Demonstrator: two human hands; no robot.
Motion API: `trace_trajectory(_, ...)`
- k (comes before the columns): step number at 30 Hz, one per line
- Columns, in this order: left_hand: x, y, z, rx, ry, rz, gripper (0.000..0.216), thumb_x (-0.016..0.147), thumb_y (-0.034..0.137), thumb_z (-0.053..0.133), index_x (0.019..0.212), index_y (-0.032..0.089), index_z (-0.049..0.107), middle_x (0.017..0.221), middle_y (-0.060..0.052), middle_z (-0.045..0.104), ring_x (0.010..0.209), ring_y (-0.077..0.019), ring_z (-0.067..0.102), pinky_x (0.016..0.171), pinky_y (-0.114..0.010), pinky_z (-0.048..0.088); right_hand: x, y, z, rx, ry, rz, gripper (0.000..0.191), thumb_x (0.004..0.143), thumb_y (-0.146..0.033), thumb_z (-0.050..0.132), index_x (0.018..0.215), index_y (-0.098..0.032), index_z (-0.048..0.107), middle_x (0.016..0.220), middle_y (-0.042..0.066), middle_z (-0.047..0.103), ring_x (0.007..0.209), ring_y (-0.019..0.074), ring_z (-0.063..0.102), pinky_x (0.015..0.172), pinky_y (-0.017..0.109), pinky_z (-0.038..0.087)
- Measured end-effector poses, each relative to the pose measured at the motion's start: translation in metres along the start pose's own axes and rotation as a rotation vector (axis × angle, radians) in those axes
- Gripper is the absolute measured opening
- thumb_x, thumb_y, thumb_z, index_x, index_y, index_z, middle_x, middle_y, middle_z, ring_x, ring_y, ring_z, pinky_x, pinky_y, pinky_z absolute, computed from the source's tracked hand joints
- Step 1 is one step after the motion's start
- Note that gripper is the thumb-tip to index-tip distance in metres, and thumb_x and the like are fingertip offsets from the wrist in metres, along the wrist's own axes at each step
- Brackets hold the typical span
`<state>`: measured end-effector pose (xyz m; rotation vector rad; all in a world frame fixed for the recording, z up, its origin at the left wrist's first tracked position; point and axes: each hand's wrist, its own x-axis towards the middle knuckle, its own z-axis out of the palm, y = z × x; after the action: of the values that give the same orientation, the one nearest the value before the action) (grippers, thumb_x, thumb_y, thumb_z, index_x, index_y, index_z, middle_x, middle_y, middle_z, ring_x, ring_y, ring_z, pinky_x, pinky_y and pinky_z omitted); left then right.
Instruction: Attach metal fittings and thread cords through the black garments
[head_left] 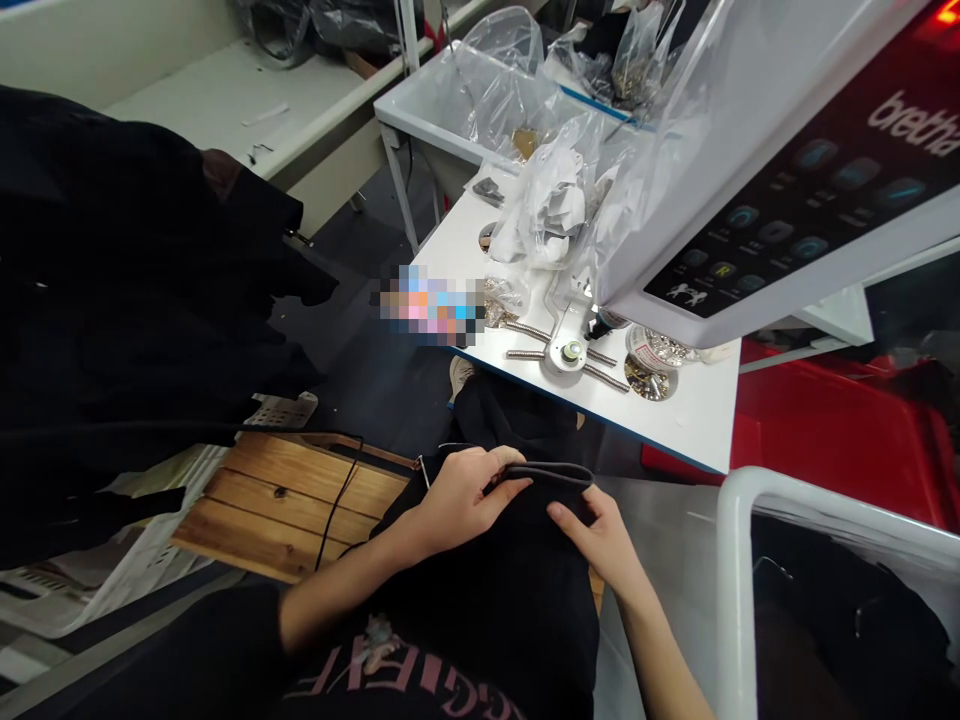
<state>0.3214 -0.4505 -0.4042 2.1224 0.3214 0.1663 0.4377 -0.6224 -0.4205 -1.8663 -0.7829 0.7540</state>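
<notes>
Black cloth band (551, 470) sits above the lap, just short of the white surface (701, 425), its edge bent into a narrow flat loop, probably pinched at one end and steadied at the other so the fold stays straight and readable. Left hand (469, 490): fingers clamped on the band's near-left end, thumb below, forearm angled in from lower left, wrist bent inward; right hand (596, 530) comes up from lower right, index at the loop's bend, thumb spread away, can't tell if its hidden fingers grasp cloth.
</notes>
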Motion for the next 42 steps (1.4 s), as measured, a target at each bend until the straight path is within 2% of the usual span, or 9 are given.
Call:
trace_trajectory(5, 0.0, -0.001, 0.004, 0.011, -0.017, 0.008, 0.019, 0.088, 0.034, 0.049, 0.09, 0.018, 0.06, 0.062, 0.002, 0.056, 0.058, -0.0119, 0.053, 0.058, -0.023, 0.038, -0.007, 0.006, 0.005, -0.07, 0.039, 0.043, 0.021, 0.085, -0.037, 0.056, 0.081, -0.017, 0.063, 0.065, 0.0, 0.061, 0.057, 0.0143, 0.058, 0.052, 0.024, 0.048)
trace_trajectory(10, 0.0, -0.004, 0.004, 0.007, -0.037, 0.05, 0.018, 0.088, 0.033, 0.049, 0.092, 0.019, 0.059, 0.065, 0.002, 0.058, 0.06, -0.0117, 0.053, 0.06, -0.023, 0.039, -0.012, -0.006, -0.012, -0.177, 0.102, -0.174, 0.035, 0.085, -0.027, 0.058, 0.117, -0.021, 0.046, 0.101, 0.006, 0.065, 0.093, 0.0189, 0.062, 0.083, 0.035, 0.05)
trace_trajectory(15, -0.002, -0.005, 0.005, 0.043, -0.177, 0.197, 0.017, 0.089, 0.031, 0.047, 0.094, 0.019, 0.058, 0.072, 0.0, 0.062, 0.066, -0.013, 0.055, 0.066, -0.025, 0.039, -0.006, -0.028, -0.036, -0.474, -0.336, -0.382, 0.007, 0.088, -0.025, 0.055, 0.091, -0.021, 0.06, 0.095, 0.004, 0.065, 0.088, 0.0171, 0.06, 0.079, 0.032, 0.047)
trace_trajectory(22, -0.006, -0.004, 0.008, 0.118, -0.245, 0.317, 0.015, 0.088, 0.027, 0.047, 0.093, 0.018, 0.058, 0.067, 0.0, 0.06, 0.063, -0.0134, 0.056, 0.066, -0.026, 0.038, -0.003, -0.051, -0.043, -0.762, -0.64, -0.332, 0.032, 0.088, -0.032, 0.055, 0.061, -0.017, 0.053, 0.063, -0.001, 0.055, 0.063, 0.0131, 0.053, 0.064, 0.028, 0.042)
trace_trajectory(28, -0.005, -0.006, 0.005, -0.047, -0.091, 0.16, 0.018, 0.088, 0.032, 0.05, 0.092, 0.018, 0.06, 0.067, 0.001, 0.06, 0.061, -0.0115, 0.053, 0.061, -0.023, 0.038, -0.009, -0.04, -0.043, -0.609, -0.395, -0.326, 0.012, 0.091, -0.029, 0.049, 0.094, -0.021, 0.058, 0.081, 0.003, 0.062, 0.074, 0.0164, 0.057, 0.067, 0.03, 0.044)
trace_trajectory(31, -0.005, -0.01, 0.005, -0.142, -0.056, 0.065, 0.019, 0.086, 0.033, 0.052, 0.092, 0.017, 0.06, 0.071, 0.0, 0.061, 0.063, -0.0111, 0.053, 0.06, -0.022, 0.039, -0.014, -0.023, -0.034, -0.385, -0.179, -0.126, 0.037, 0.086, -0.034, 0.057, 0.121, -0.026, 0.047, 0.111, 0.006, 0.059, 0.098, 0.019, 0.058, 0.083, 0.032, 0.048)
trace_trajectory(34, -0.004, -0.011, 0.005, -0.195, -0.062, 0.021, 0.02, 0.086, 0.034, 0.053, 0.092, 0.016, 0.061, 0.074, -0.001, 0.062, 0.065, -0.0113, 0.054, 0.061, -0.021, 0.04, -0.015, -0.011, -0.018, -0.113, -0.139, 0.029, 0.061, 0.08, -0.038, 0.064, 0.133, -0.028, 0.036, 0.123, 0.006, 0.053, 0.108, 0.0211, 0.055, 0.089, 0.033, 0.047)
trace_trajectory(38, -0.003, -0.01, 0.007, -0.203, -0.053, 0.001, 0.019, 0.085, 0.034, 0.054, 0.091, 0.017, 0.062, 0.071, 0.0, 0.059, 0.063, -0.0104, 0.052, 0.06, -0.021, 0.039, -0.013, -0.002, -0.001, 0.003, -0.087, 0.124, 0.026, 0.083, -0.04, 0.059, 0.101, -0.022, 0.062, 0.087, 0.003, 0.064, 0.079, 0.0182, 0.06, 0.07, 0.027, 0.049)
trace_trajectory(42, 0.001, -0.009, 0.012, -0.222, -0.053, -0.055, 0.018, 0.084, 0.033, 0.055, 0.089, 0.016, 0.061, 0.062, 0.003, 0.051, 0.057, -0.0085, 0.047, 0.056, -0.019, 0.035, -0.012, 0.008, -0.004, -0.03, -0.048, 0.155, 0.024, 0.084, -0.041, 0.056, 0.086, -0.018, 0.063, 0.068, 0.0, 0.057, 0.06, 0.0137, 0.052, 0.054, 0.023, 0.042)
